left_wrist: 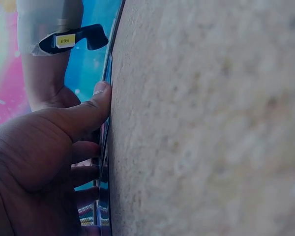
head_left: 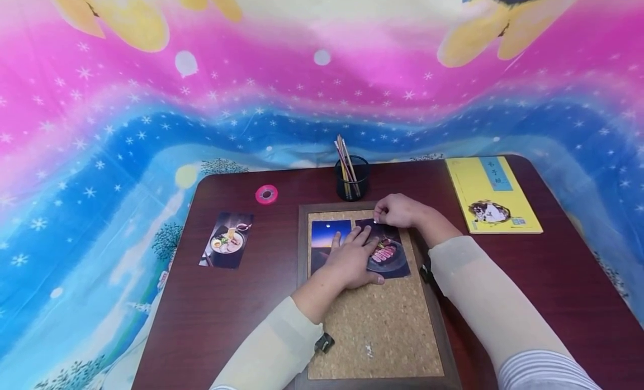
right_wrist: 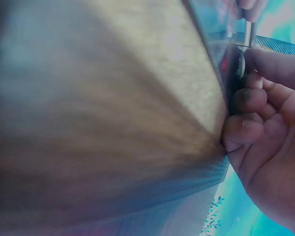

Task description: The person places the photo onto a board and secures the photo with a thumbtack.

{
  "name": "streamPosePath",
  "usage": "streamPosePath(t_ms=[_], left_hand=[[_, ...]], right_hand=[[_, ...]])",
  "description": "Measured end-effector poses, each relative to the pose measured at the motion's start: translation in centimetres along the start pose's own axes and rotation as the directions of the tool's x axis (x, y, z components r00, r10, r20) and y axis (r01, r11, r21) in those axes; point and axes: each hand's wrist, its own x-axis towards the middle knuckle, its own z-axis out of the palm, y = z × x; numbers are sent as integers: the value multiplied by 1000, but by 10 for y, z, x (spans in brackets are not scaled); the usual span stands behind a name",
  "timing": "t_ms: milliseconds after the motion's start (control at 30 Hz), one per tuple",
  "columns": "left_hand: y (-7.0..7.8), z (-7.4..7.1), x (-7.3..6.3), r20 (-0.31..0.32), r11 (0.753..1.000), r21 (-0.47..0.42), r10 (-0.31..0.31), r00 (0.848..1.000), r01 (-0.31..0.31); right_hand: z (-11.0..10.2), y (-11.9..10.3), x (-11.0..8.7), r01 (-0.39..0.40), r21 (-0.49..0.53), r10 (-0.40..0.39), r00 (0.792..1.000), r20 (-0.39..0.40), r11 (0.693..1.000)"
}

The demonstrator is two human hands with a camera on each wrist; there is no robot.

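A framed cork board (head_left: 382,323) lies on the table. Near its top, a dusk-sky photo (head_left: 327,231) and a photo of sliced meat on a dark plate (head_left: 384,256) lie side by side. My left hand (head_left: 352,261) rests with spread fingers across both photos; in the left wrist view its thumb (left_wrist: 101,101) lies against the board's surface. At the meat photo's top edge, my right hand (head_left: 398,211) pinches a small whitish push pin (head_left: 376,221), mostly hidden by the fingers. The right wrist view shows that hand's curled fingers (right_wrist: 248,101) beside the board.
Several small clear pins (head_left: 369,351) lie low on the cork. A ramen photo (head_left: 228,242) and a pink tape roll (head_left: 266,194) are at the left. Behind the board stands a black mesh cup (head_left: 352,180) with pencils. A yellow book (head_left: 490,197) lies at the right.
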Motion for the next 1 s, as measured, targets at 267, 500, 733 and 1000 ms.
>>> streamPosePath(t_ms=[267, 500, 733, 1000], left_hand=[[-3, -3, 1, 13, 1000, -5, 15, 1000, -15], [-7, -3, 3, 34, 1000, 14, 12, 999, -13], [-4, -4, 3, 39, 1000, 17, 11, 999, -12], [-4, -4, 2, 36, 1000, 11, 8, 999, -9]], right_hand=[[-3, -7, 1, 15, -40, -13, 999, 36, 999], [-2, -9, 3, 17, -34, -15, 998, 66, 999], [-2, -3, 1, 12, -11, -12, 999, 30, 1000], [-1, -2, 3, -2, -18, 3, 1000, 11, 1000]])
